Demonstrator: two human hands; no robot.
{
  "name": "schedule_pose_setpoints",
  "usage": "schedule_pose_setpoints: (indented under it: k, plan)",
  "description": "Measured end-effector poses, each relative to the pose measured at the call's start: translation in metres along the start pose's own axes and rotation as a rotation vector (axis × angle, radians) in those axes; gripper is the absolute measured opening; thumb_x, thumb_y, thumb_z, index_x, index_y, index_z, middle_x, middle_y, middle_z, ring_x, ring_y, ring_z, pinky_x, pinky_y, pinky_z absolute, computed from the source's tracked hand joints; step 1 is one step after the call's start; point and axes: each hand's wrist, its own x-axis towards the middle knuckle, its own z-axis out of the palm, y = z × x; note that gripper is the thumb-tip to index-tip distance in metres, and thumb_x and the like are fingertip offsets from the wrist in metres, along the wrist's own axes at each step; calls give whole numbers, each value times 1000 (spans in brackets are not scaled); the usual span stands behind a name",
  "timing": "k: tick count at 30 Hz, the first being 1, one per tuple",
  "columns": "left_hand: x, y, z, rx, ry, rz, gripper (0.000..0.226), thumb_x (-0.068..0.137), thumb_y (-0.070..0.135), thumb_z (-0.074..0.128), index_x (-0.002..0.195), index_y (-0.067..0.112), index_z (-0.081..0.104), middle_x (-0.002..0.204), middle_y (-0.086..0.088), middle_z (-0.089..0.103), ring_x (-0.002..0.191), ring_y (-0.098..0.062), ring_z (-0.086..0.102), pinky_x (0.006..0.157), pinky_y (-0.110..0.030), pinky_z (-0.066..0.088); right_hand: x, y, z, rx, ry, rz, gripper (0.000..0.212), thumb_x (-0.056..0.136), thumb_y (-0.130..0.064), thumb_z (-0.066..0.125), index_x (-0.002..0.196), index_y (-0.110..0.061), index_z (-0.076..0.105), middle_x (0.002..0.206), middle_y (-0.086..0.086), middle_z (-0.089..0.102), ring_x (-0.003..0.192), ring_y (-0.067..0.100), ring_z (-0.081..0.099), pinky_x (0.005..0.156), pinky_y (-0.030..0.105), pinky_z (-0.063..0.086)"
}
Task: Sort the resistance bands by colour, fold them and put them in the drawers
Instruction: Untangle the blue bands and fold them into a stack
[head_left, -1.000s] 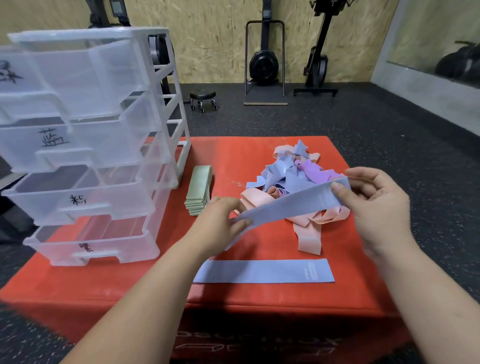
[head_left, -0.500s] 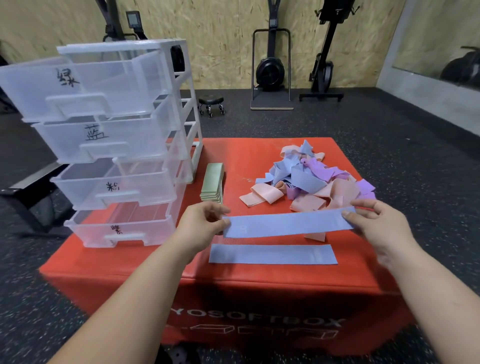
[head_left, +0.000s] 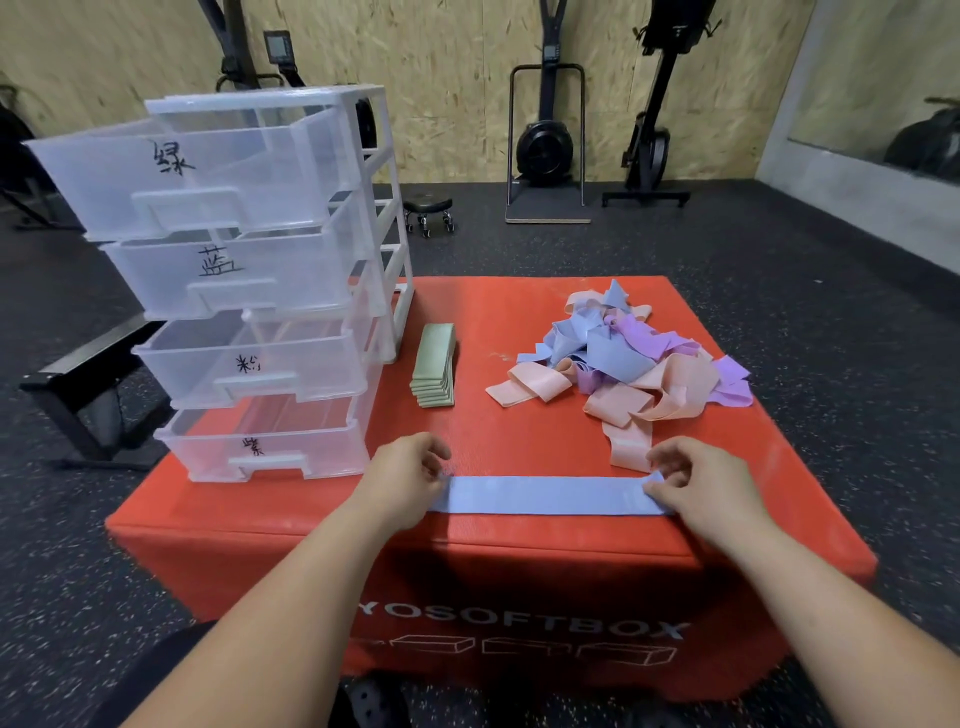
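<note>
The left hand (head_left: 410, 475) pinches the left end of a blue band (head_left: 545, 496), fingers curled down onto it. The right hand (head_left: 696, 483) pinches the right end between thumb and fingertips, and that end is lifted slightly. The band lies stretched flat between them, crosswise along the near edge of the red box (head_left: 519, 582). Whether another band lies under it cannot be told.

Just beyond the right hand, a pink band (head_left: 628, 447) trails down from a loose pile (head_left: 623, 364) of blue, pink and purple bands on the far right part of the box. Left of the pile and apart from it, a neat stack of folded green bands (head_left: 435, 366) sits near the middle.

On the box's left side stands a clear plastic drawer unit (head_left: 384, 218). Its four drawers (head_left: 249, 291) are pulled out, each with a handwritten mark on the front.

Behind the box, on the dark speckled floor (head_left: 779, 291), stand a small wheeled stool (head_left: 428, 210) and exercise machines (head_left: 545, 145) against a wooden wall.
</note>
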Motion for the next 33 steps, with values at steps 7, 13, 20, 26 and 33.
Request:
schedule_pose_setpoints:
  k: [7,13,20,26,33]
  plan:
    - [0,6,-16,126,-67,119,44,81,11,80,120,28,70,110,6,65,87,-13,63,85,-33,55,9,6,-23,-94,-133,-63,44,71,-17,90,103,-40,71,102,-22,72,89,0,67,76,18,47]
    - [-5,4,-25,267,-235,189,63,74,28,91,132,35,65,121,16,65,99,-9,61,86,-28,51,11,13,-32,-203,-397,-131,62,70,-18,94,120,-41,66,116,-29,64,107,-5,62,86,3,42]
    - [-3,6,-27,295,-231,201,59,74,28,91,128,35,67,116,15,63,97,-8,61,87,-29,54,12,7,-33,-228,-391,-166,55,71,-19,93,110,-46,65,111,-25,66,103,-5,63,88,6,44]
    - [5,1,-25,308,-234,204,62,73,54,87,130,41,65,114,15,61,103,-11,58,91,-33,53,18,-1,-39,-300,-385,-181,47,72,-31,93,109,-45,68,109,-19,65,100,0,63,93,25,51]
    - [32,22,-6,250,-25,228,37,89,49,77,123,36,69,112,16,67,107,-11,59,92,-36,53,50,-17,-26,-235,-68,-240,34,85,-31,81,117,-39,70,113,-16,59,91,-1,60,85,34,52]
